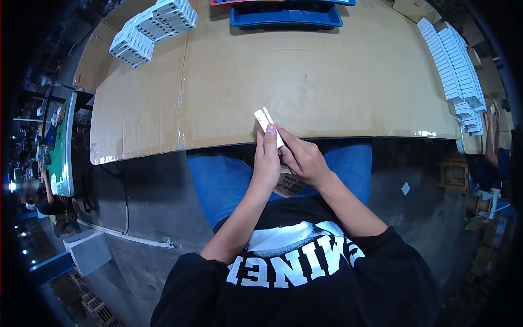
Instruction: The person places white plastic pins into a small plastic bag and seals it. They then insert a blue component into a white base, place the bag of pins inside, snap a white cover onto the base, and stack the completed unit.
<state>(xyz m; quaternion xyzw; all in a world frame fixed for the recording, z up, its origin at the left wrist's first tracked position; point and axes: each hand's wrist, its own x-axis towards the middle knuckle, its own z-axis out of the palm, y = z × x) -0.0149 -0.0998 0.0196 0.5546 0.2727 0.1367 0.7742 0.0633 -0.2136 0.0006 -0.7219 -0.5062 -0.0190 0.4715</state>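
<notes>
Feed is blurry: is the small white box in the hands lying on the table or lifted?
Lifted: both hands hold the white box at the table edge.

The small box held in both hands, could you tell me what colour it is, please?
White; the small box shows best in the head view.

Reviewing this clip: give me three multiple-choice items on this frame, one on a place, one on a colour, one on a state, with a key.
1. Where are the long rows of small white boxes?
A. along the table's right edge
B. on the floor
C. in the person's lap

2. What colour is the tray at the table's far edge?
A. green
B. blue
C. yellow

3. How is the small white box held?
A. lying untouched on the table
B. in one hand only
C. between both hands

Key: 1 A, the rows run down the right side of the cardboard-covered table. 2 B, its rim shows blue. 3 C, left hand and right hand both grip it.
</notes>
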